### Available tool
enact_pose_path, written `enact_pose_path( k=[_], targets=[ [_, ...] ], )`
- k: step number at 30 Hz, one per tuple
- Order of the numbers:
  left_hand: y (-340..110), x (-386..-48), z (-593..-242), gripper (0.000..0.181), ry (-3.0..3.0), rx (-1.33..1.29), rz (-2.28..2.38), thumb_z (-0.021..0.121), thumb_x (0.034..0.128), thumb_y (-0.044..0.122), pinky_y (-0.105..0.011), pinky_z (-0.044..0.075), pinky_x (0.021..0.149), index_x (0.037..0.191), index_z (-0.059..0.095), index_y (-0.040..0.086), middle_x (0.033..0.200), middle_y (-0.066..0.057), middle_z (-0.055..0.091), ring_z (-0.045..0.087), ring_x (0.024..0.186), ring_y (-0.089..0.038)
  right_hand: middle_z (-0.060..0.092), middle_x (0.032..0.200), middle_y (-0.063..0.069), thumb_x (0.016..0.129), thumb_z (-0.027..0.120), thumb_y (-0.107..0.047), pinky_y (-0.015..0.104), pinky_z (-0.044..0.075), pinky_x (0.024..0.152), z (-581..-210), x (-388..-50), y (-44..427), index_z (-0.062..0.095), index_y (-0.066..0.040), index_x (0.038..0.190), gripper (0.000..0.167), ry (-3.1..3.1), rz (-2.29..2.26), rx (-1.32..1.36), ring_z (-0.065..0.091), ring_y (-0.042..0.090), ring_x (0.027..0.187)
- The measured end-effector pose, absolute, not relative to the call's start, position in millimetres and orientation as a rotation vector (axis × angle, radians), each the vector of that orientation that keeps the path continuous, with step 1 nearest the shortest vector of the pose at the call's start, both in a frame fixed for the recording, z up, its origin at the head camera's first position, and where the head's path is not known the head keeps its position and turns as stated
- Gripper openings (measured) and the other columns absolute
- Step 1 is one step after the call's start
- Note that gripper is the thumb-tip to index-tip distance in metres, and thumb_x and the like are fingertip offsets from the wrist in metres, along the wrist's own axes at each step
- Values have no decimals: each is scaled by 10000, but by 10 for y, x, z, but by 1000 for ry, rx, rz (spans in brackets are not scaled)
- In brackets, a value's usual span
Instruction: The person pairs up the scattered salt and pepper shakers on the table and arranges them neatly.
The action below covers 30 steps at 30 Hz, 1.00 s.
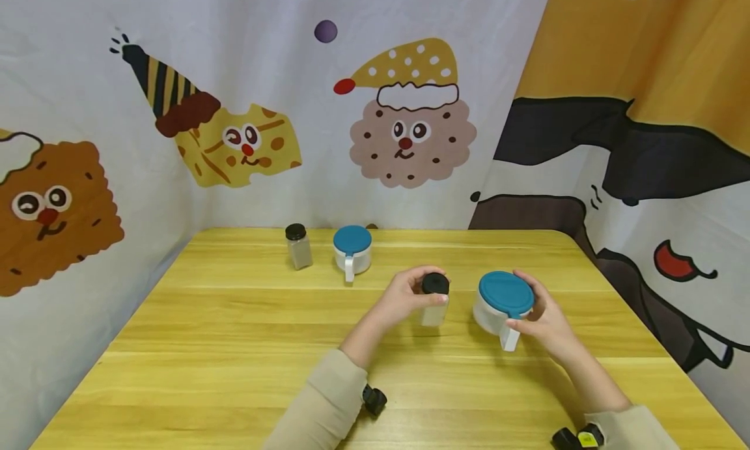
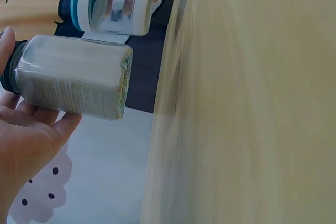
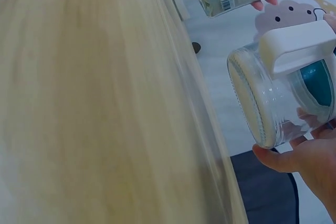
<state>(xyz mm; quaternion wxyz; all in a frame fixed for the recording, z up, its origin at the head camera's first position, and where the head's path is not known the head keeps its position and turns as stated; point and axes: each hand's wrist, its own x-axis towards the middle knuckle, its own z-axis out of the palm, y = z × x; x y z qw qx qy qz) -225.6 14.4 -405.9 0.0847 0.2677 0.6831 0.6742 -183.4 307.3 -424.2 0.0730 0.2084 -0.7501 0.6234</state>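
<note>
My left hand [image 1: 409, 294] grips a square glass spice jar [image 1: 433, 314] by its upper part, just below the black lid. Pale powder fills this jar [image 2: 76, 77], and it hangs upright above the tabletop. To its right, my right hand [image 1: 543, 316] holds a round clear container [image 1: 491, 316] with a blue lid and a white handle. The handle [image 1: 509, 337] faces toward me. In the right wrist view the container [image 3: 262, 95] is also off the table, and its lid is partly hidden. The two held things are apart from each other.
Farther back on the wooden table [image 1: 234, 359] stand another black-lidded spice jar [image 1: 300, 251] and another blue-lidded container [image 1: 354, 260], side by side. A printed curtain [image 1: 269, 59] hangs behind the far edge. Each wrist wears a black strap device [image 1: 375, 401].
</note>
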Motion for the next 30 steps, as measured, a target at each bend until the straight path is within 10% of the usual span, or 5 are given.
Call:
enact_pose_path(
  k=[30],
  targets=[
    [495,-2248,-4134,399,1997,756,2010,759,829,90,-247,495,756,1211,646,120,1065,36,640,591,856,-117,432,1316,-47,769,663,145,184,459,848,-4313,-1790,3329,231,-4,1489,852,-2330,1865,639,481,48,1135]
  ],
)
